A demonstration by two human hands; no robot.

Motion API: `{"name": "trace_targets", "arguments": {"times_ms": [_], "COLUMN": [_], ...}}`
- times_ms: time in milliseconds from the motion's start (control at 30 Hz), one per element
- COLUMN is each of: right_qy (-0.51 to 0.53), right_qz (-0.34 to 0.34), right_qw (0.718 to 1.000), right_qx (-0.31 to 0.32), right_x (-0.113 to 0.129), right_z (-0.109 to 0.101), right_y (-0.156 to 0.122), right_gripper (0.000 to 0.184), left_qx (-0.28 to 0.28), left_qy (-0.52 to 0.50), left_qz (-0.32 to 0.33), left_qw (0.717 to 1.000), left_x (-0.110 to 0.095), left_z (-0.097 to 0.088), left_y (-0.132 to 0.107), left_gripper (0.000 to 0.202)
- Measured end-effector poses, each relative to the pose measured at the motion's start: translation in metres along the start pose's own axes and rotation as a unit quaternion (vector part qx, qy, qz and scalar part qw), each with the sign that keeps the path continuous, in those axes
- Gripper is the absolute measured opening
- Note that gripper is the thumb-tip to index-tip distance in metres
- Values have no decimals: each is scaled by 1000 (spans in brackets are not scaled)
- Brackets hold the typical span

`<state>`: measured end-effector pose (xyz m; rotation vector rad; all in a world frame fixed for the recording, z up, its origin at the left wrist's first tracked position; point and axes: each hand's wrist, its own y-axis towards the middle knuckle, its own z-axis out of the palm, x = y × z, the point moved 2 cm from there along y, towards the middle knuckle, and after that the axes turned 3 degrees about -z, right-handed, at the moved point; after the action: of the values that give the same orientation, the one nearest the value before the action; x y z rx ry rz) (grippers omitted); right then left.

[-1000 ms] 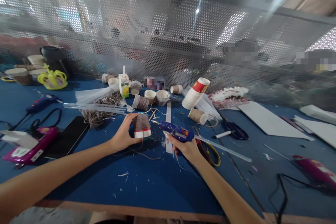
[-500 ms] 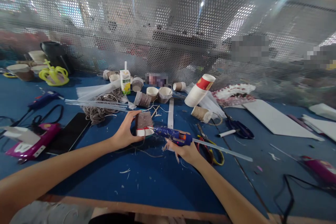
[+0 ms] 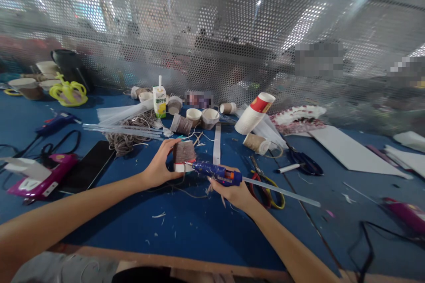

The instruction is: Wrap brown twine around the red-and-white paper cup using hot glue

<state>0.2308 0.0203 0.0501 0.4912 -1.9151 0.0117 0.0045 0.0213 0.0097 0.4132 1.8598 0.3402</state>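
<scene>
My left hand (image 3: 161,164) is closed around a paper cup (image 3: 184,152) whose side is wrapped in grey-brown yarn, with a bare red and white band at its lower end. In my right hand (image 3: 234,190) is a blue hot glue gun (image 3: 215,171), a long clear glue stick (image 3: 282,191) jutting from its back. The gun's nozzle points left and meets, or nearly meets, the cup at the edge of the yarn. A loose yarn strand (image 3: 189,193) trails from the cup onto the blue table. Beneath my right wrist lie scissors (image 3: 278,194) with red and yellow handles.
Behind my hands are a yarn pile (image 3: 124,141), several wrapped cups, a drink carton (image 3: 159,101) and a leaning stack of paper cups (image 3: 254,115). A phone (image 3: 88,166) and purple device (image 3: 43,177) lie left. Dark-handled scissors (image 3: 305,162) and white board (image 3: 358,152) lie right.
The glue gun's nozzle has shifted slightly down and left along the cup's bare band. Both hands keep their grip; the whole view has moved a little.
</scene>
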Motion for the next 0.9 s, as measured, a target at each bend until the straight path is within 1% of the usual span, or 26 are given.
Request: {"name": "trace_targets", "arguments": {"times_ms": [133,267,367,467,633,800,900], "right_qy": [15,36,26,23,17,15,8], "right_qz": [12,26,31,31,18,32,38], "right_qw": [999,998,999,999,998,997,997], "right_qx": [42,41,36,18,60,65,69], "right_x": [-2,-5,-10,-12,-7,-5,-6], "right_z": [1,3,4,4,5,3,4], "right_y": [1,1,-1,-1,0,0,0], "right_gripper": [23,21,21,20,20,20,20], "left_qx": [21,28,20,6,2,0,8], "left_qy": [40,57,53,46,40,39,46], "left_qz": [8,28,19,14,18,20,19], "left_qw": [999,998,998,999,999,999,999], "left_x": [-3,-4,-3,-3,-3,-3,-3], "left_z": [-1,-1,-1,0,0,0,-1], "left_y": [-1,-1,-1,0,0,0,-1], "left_gripper": [87,87,84,78,75,74,77]}}
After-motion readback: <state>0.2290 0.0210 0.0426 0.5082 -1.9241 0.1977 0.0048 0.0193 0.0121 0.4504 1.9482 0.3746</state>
